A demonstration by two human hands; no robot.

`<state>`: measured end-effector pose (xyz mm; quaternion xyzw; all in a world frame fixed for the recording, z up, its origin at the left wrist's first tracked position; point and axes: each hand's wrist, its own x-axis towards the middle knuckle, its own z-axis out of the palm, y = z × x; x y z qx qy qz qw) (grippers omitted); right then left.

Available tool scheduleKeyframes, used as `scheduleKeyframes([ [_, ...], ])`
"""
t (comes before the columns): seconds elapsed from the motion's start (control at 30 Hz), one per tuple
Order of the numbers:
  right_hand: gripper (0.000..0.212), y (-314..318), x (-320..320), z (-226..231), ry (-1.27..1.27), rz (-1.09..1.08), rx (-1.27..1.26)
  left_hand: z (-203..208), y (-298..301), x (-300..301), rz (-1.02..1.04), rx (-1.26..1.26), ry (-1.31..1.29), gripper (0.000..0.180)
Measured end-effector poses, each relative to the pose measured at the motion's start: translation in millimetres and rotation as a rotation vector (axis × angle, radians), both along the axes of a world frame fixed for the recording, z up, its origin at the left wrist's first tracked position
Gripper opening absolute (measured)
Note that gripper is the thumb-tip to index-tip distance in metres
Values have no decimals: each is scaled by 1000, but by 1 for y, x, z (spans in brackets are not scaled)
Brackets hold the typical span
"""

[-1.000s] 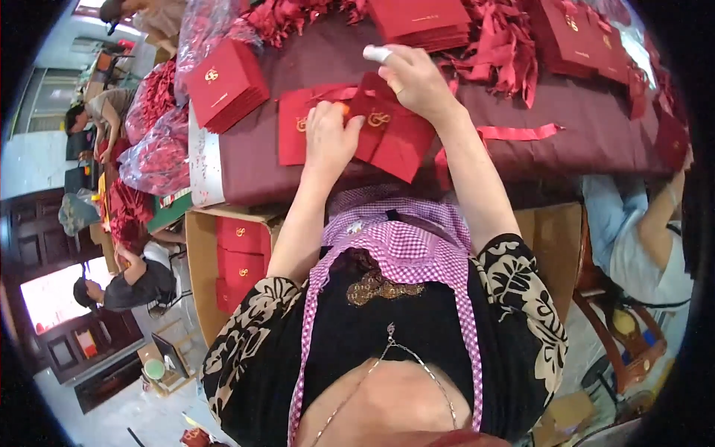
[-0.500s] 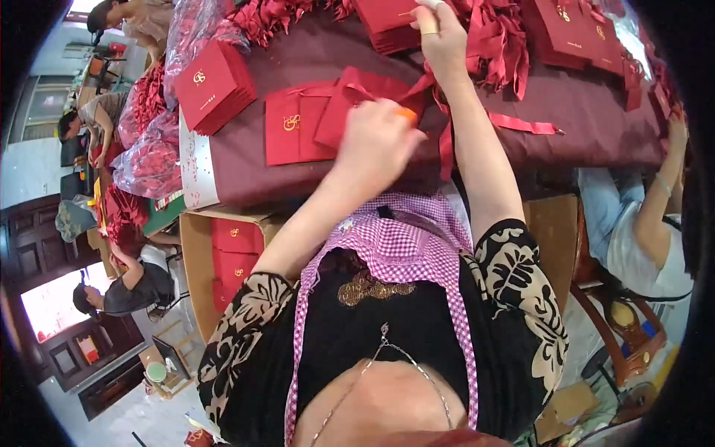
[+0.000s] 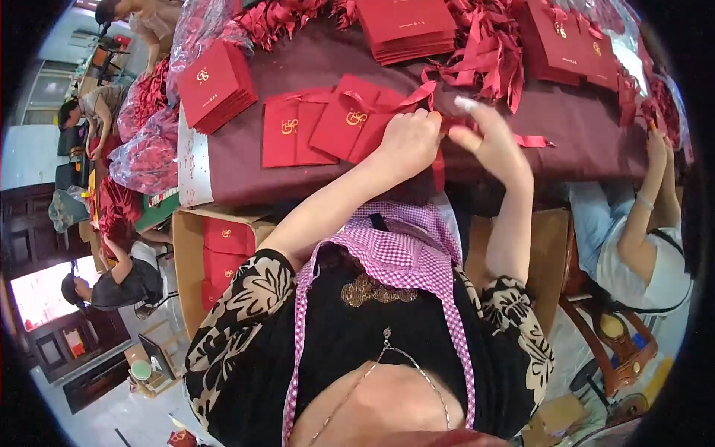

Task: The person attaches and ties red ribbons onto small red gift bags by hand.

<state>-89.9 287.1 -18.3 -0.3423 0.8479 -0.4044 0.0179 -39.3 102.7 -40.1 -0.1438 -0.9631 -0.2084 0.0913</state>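
Left hand (image 3: 412,140) curled by red ribbon (image 3: 418,96), grasp I can't tell | right hand (image 3: 468,123) blurred, fingers parted | red pouches (image 3: 339,128) on counter (image 3: 320,67)

Since half a second ago, the right hand (image 3: 493,145) has dropped from the far pouch stack (image 3: 406,28) to beside the left hand (image 3: 412,140), which has shifted rightward, uncovering a red pouch's (image 3: 333,132) gold emblem (image 3: 356,119).

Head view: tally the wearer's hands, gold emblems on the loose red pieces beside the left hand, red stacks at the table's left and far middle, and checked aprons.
Left hand and right hand: 2
Gold emblems on loose red pieces: 2
Red stacks, left and far middle: 2
Checked apron: 1
Total: 7
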Motion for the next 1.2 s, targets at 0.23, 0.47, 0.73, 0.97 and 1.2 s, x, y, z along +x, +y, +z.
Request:
scheduleKeyframes([
  [0.23,23,5,-5,-31,233,-224,-81,15,5,-6,37,355,24,25],
  [0.47,26,32,-117,47,514,-573,1,31,-95,24,308,281,335,20],
  [0.73,33,11,-102,59,763,-320,119,10,-146,58,555,144,30,34],
  [0.97,53,-68,-54,-7,69,-382,425,16,-146,56,503,100,31,36],
  [1.2,26,-71,-48,-26,123,-392,202,11,-141,54,478,127,26,32],
])
